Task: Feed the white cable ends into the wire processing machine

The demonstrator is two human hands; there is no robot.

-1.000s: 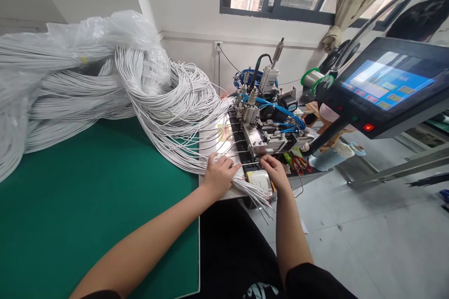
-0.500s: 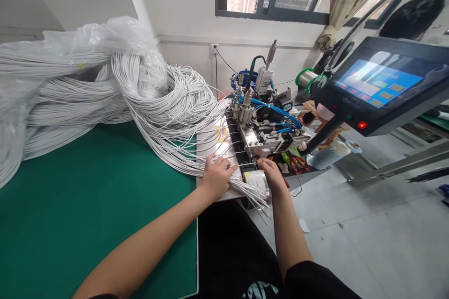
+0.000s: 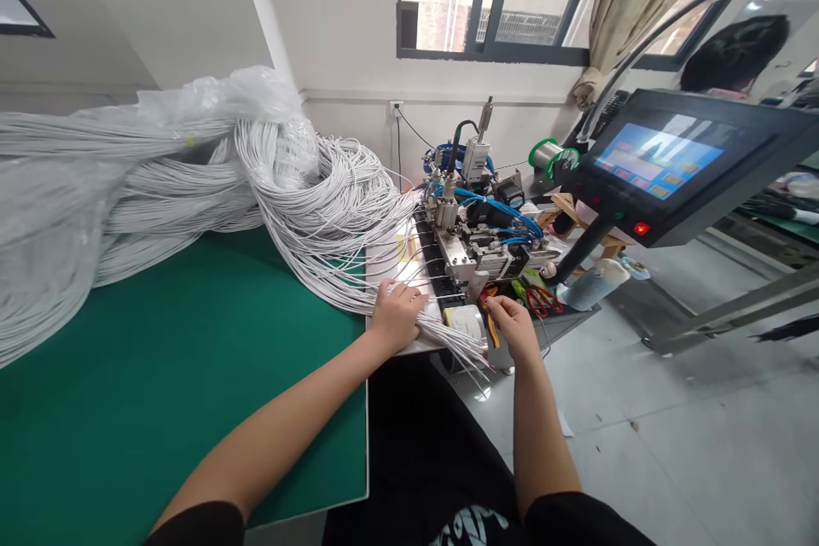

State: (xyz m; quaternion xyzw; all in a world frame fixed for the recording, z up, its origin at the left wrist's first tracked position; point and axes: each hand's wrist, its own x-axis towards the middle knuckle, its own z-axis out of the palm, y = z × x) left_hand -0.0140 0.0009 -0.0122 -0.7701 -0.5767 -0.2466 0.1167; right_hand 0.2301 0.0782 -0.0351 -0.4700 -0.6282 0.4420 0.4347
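My left hand [image 3: 397,317] is closed over a bundle of thin white cables [image 3: 451,338] at the front of the machine, and their loose ends fan out to the right. One single cable [image 3: 444,298] runs from beside my left fingers into the front of the wire-processing machine [image 3: 464,260]. To the right of that cable's end, my right hand [image 3: 515,329] is held with thumb and fingertips pinched together. Whether anything small is between them cannot be made out. Orange-handled pliers [image 3: 493,331] lie just behind my right fingertips. A white roll with a yellow label [image 3: 465,321] sits below the machine's front.
A large heap of white cables [image 3: 300,213], partly under clear plastic, covers the back of the green table [image 3: 192,375]. A control screen [image 3: 659,158] on a post stands at right. Red-handled scissors [image 3: 543,300] and a green wire spool [image 3: 554,158] are near the machine.
My right hand has moved right, away from the single cable's end, uncovering the orange-handled pliers. My left hand stays on the bundle. The whole view has shifted slightly.
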